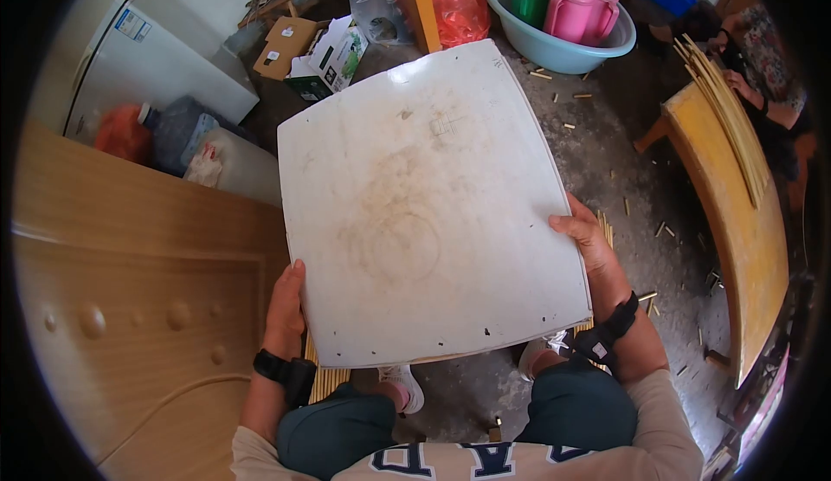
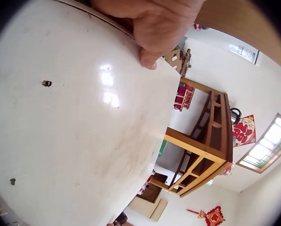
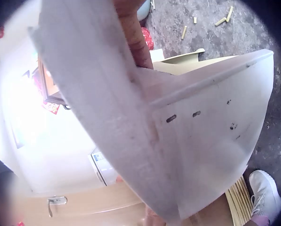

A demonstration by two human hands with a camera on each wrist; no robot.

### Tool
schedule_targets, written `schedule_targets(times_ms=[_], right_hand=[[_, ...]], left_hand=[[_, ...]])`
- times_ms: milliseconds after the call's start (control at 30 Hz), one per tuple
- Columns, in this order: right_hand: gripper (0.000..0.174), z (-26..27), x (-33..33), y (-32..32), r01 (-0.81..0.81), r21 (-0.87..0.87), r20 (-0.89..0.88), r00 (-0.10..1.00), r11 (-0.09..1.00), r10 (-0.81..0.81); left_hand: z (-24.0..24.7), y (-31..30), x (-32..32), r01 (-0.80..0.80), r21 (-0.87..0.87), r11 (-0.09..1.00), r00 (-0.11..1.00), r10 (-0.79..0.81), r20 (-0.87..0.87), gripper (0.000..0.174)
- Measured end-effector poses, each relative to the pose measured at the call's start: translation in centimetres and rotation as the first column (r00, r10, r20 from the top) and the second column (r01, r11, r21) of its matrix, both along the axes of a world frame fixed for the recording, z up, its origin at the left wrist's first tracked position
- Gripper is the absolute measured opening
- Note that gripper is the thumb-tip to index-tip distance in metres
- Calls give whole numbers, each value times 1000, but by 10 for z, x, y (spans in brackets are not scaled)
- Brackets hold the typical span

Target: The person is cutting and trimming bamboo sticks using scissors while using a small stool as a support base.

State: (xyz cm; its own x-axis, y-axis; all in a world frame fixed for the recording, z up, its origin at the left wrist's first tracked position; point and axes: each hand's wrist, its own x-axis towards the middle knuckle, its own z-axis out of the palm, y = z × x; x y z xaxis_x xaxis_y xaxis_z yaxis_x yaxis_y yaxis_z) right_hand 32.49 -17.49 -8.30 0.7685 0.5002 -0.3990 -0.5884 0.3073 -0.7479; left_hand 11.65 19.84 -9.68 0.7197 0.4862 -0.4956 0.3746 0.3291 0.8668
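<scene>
A large white board point(image 1: 424, 204), scuffed and stained with a faint ring mark, is held flat above my knees. My left hand point(image 1: 286, 303) grips its left edge near the front corner, thumb on top. My right hand point(image 1: 584, 234) grips the right edge, thumb over the top. In the left wrist view the white board point(image 2: 79, 132) fills the frame with my left hand point(image 2: 154, 28) at its edge. The right wrist view shows the white board point(image 3: 187, 141) from below, with small holes, and fingers point(image 3: 133, 35) wrapped round its edge.
A wooden door panel point(image 1: 112, 308) lies at my left. A curved yellow wooden bench point(image 1: 736, 213) with bamboo strips stands at the right, a person seated beyond it. A blue basin point(image 1: 554, 44) holds pink and green jugs. Bamboo slats point(image 1: 325, 381) lie under my feet.
</scene>
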Motion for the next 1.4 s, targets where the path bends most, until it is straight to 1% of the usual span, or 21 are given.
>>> schedule_targets(times_ms=[33,67,100,133,200,300,333,400,433,500,633,700,800,933,1033,1100,1133,1200,1233,1300,1400], right_hand=[[59,2,3,1,-16,-24,30,999,1000,17],[60,3,4,0,-34,-48,54,998,998,36],[60,2,5,0,-34,-48,54,998,998,36],[62,0,5,-1,-40,-58,48,998,997,43],[63,-5,6,-3,-42,-64,47,998,997,45],[63,-9,10,-3,-66,-73,54,996,995,70],[62,-7,10,-3,-56,-51,42,997,997,58],[62,-8,6,-4,-48,-32,23,999,998,48],[61,-10,3,-5,-19,-27,15,1000,999,20],[61,-14,3,-5,9,-17,16,1000,1000,-9],[62,-26,3,-6,28,18,-9,1000,999,-28],[62,-26,0,-7,46,25,-23,999,999,-46],[63,-19,3,-6,18,-13,-31,999,1000,-18],[65,-21,3,-6,25,-4,-37,999,1000,-25],[66,-26,3,-8,8,-8,-28,1000,1000,-8],[66,-29,5,-7,7,3,-17,1000,1000,-7],[66,-31,5,-8,0,22,-21,1000,1000,0],[67,-32,4,-8,-5,40,-24,1000,999,6],[67,-31,4,-8,1,46,-28,1000,999,0],[67,-31,2,-8,9,53,-34,999,999,-7],[65,-24,3,-8,6,70,-26,1000,998,-4]], left_hand=[[-2,4,1,1,-2,1000,1000,-1,3,43],[-3,6,1,3,-54,999,1000,-3,-3,44],[-3,8,2,5,-104,995,1000,-6,-7,44],[-3,8,2,4,-103,995,1000,-5,-9,44],[3,2,8,-22,-52,998,1000,21,-22,44],[2,-1,6,-36,-22,999,999,37,28,42],[3,-1,8,-33,-22,999,999,33,29,42],[11,-3,10,-34,-57,998,993,41,113,40],[15,-5,10,-36,-58,998,993,42,111,40],[20,-7,14,-45,-13,999,989,47,140,38],[24,-5,17,-38,22,999,988,34,148,37],[25,-5,18,-47,57,997,992,40,116,36],[29,-2,20,-48,44,998,996,45,73,37],[26,-4,19,-55,27,998,994,52,101,37],[21,-2,18,-50,-18,999,992,51,116,40],[19,1,18,-62,-158,986,990,81,116,45],[20,2,17,-61,-154,986,990,79,119,45],[19,1,15,0,-117,993,996,11,93,52],[16,3,13,0,-117,993,996,11,92,52],[12,7,10,28,-260,965,992,5,127,56],[13,6,8,39,-281,959,992,-3,127,57]])
